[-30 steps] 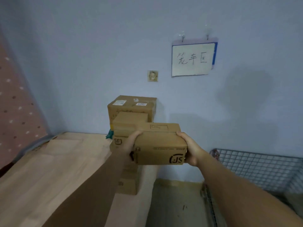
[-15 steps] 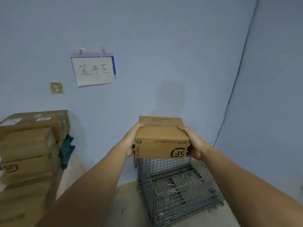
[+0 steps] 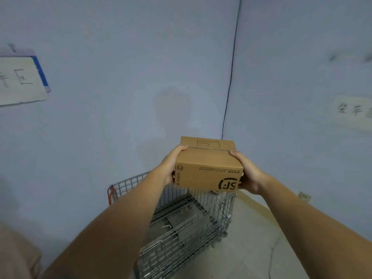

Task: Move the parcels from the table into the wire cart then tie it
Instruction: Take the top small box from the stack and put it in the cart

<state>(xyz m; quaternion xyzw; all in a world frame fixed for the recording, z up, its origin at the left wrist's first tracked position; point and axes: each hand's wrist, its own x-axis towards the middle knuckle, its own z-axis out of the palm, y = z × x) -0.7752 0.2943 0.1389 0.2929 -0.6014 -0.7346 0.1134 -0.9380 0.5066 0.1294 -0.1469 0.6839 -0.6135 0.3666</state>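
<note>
A brown cardboard parcel (image 3: 208, 168) printed with an upside-down SF Express logo was held out at arm's length between both hands, up in the air above the wire cart (image 3: 187, 224). The left hand (image 3: 171, 168) clasped the box's left end, thumb hooked over the top edge and the fingers hidden behind the side. The right hand (image 3: 246, 174) gripped the right end in the same way, thumb on top near the corner, palm pressed to the cardboard. The parcel sat level, its printed face turned toward the camera and a faint printed rectangle showing on the top flap.

The cart stood on the pale floor (image 3: 259, 238) in the corner where two bluish walls met, its mesh sides upright and a red fitting (image 3: 112, 195) at its left rim. A thin black cable (image 3: 231, 73) ran down the corner. A handwritten paper sign (image 3: 20, 81) with a blue edge hung on the left wall, and a second sign (image 3: 352, 111), blurred, on the right wall.
</note>
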